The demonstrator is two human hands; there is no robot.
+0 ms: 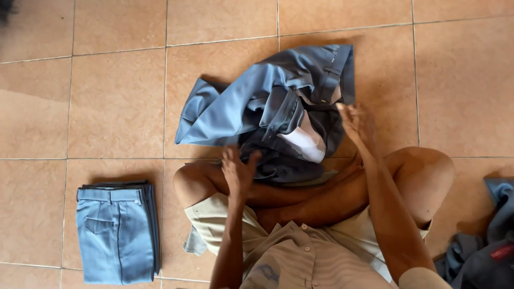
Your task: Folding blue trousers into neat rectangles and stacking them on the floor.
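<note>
Down on the tiled floor (107, 96) we go, tan squares filling the whole frame, and the person sits cross-legged at the lower centre. Just above the knees, in the middle of the frame, lies the big item: a crumpled pair of blue-grey trousers (251, 101), bunched up, waistband and belt loops turned toward the upper right, a white pocket lining (308, 142) spilling out at its lower right edge.

Lower left, well apart from the heap, sits a folded stack (115, 233) of lighter blue trousers, edges squared, waistband at the top. At the far lower right edge, a dark pile of clothes (490, 246) waits, partly cut off.

Now the hands. The left hand (238, 171) is closed on the dark lower edge of the trousers, pinching cloth just above the left knee. The right hand (357, 126) is at the heap's right edge, fingers spread and loose; it touches the fabric, but I cannot tell whether it really grips.

To do this well, I'd judge the heap wants shaking out flat first: find the waistband, tuck that lining back in, match the legs seam to seam. Smooth before folding, or creases get locked in. The neat stack at lower left sets the standard for size.
</note>
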